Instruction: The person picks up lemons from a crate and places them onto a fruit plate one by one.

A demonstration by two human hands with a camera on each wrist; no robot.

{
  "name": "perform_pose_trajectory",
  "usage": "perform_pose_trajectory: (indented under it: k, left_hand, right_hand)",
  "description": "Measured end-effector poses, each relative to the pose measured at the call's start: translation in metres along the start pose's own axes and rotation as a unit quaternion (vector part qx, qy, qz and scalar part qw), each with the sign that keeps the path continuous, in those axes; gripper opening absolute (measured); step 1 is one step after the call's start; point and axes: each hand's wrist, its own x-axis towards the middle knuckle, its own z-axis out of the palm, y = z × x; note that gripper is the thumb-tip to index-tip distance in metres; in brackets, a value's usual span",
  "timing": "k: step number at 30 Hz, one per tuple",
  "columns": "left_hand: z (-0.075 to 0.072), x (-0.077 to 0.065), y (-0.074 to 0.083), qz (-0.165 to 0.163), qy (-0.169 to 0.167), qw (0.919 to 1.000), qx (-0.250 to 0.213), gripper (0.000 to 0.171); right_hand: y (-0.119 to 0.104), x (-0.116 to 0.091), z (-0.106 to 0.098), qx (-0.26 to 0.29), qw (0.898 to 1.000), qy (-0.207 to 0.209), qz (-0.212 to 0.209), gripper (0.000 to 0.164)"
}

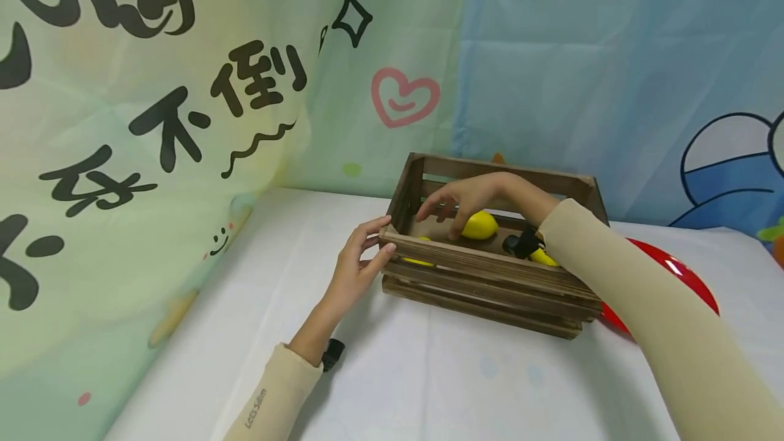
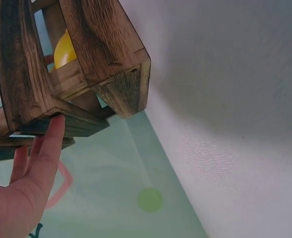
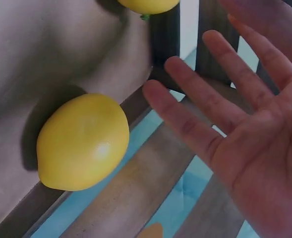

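A brown slatted wooden crate stands on the white table, holding yellow lemons. One lemon lies near its middle; another lemon shows through the front slats at the left, and a yellow piece is partly hidden under my right wrist. My left hand touches the crate's left front corner, its fingers and thumb mostly straight against the wood. My right hand hovers inside the crate above its floor. In the right wrist view its fingers are spread, apart from the nearest lemon, and the palm holds nothing.
A red plate lies behind and to the right of the crate, partly covered by my right sleeve. A printed cloth backdrop hangs along the back and left of the white table. Wrist cameras sit on both wrists.
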Motion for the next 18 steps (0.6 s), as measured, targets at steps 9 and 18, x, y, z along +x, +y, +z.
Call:
perform_pose_trajectory:
  k: [9, 18]
  left_hand:
    - [0.004, -0.003, -0.003, -0.01, 0.006, 0.9999, -0.003, 0.047]
    - [-0.002, -0.008, -0.001, 0.002, 0.005, 1.0, -0.003, 0.045]
  right_hand:
    - [0.007, 0.025, 0.013, -0.032, 0.999, -0.026, -0.024, 0.065]
    - [0.013, 0.039, 0.022, 0.022, 0.998, -0.018, -0.05, 0.058]
